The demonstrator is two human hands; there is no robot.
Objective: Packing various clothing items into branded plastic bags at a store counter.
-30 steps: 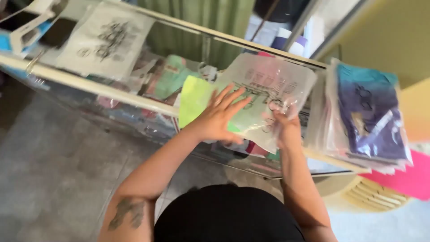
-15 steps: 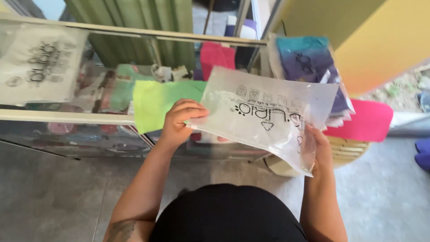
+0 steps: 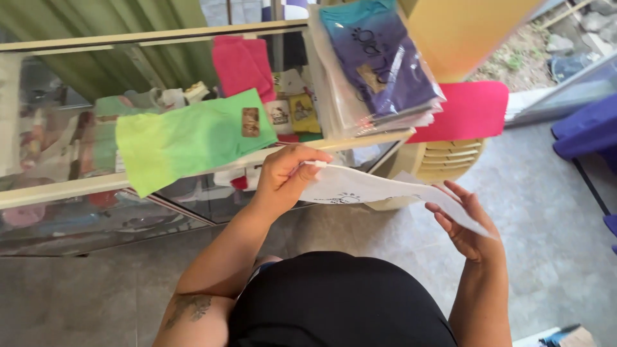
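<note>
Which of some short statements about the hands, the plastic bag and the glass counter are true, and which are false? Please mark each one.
1. The left hand pinches the top edge of the clear plastic bag. True.
2. The right hand is closed in a fist. False: its fingers are open under the bag's other end.
3. A green cloth lies on the glass counter. True.
4. The green cloth is inside the bag. False: it lies apart on the counter.
5. A stack of bagged garments rests on the counter's right end. True.
</note>
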